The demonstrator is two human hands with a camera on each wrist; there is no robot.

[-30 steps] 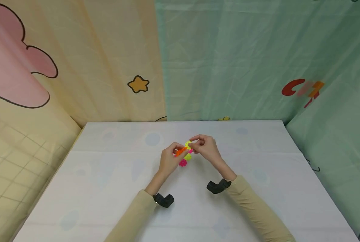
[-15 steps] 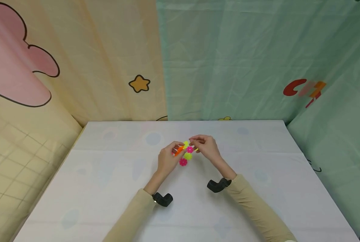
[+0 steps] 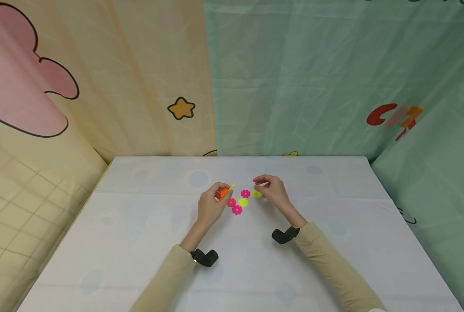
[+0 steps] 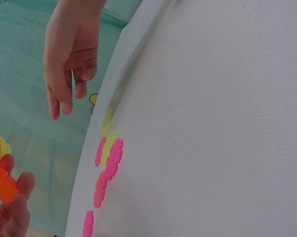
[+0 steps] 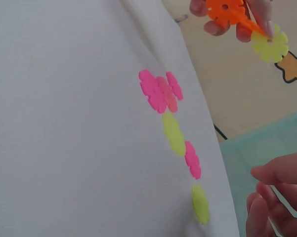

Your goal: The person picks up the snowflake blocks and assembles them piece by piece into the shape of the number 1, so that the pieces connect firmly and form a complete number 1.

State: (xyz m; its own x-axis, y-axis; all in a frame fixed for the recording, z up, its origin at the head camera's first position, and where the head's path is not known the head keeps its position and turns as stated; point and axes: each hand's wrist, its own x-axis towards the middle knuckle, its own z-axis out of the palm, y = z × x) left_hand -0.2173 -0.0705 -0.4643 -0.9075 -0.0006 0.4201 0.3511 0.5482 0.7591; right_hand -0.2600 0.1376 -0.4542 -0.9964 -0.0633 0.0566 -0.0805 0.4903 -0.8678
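Note:
Near the far middle of the table, my left hand (image 3: 211, 207) pinches a joined cluster of orange flower-shaped plastic discs (image 5: 226, 11) with a yellow disc (image 5: 271, 45) attached. Fingers cover part of the orange pieces. My right hand (image 3: 272, 190) is to the right with loosely bent fingers, holding nothing in the right wrist view. Just below its fingertips a loose yellow disc (image 3: 257, 194) lies on the table. Between the hands lie another yellow disc (image 3: 243, 202) and pink discs (image 3: 237, 209), including one (image 3: 245, 193) farther back.
A white cloth with pale prints covers the table (image 3: 247, 268). Its far edge runs close behind the hands, with yellow and green curtains (image 3: 294, 86) beyond. Each wrist wears a black camera mount (image 3: 205, 257).
The hands have drawn apart, left hand leftward with the cluster and right hand rightward. The right fingers have come away from the cluster's yellow disc. More loose discs show on the table.

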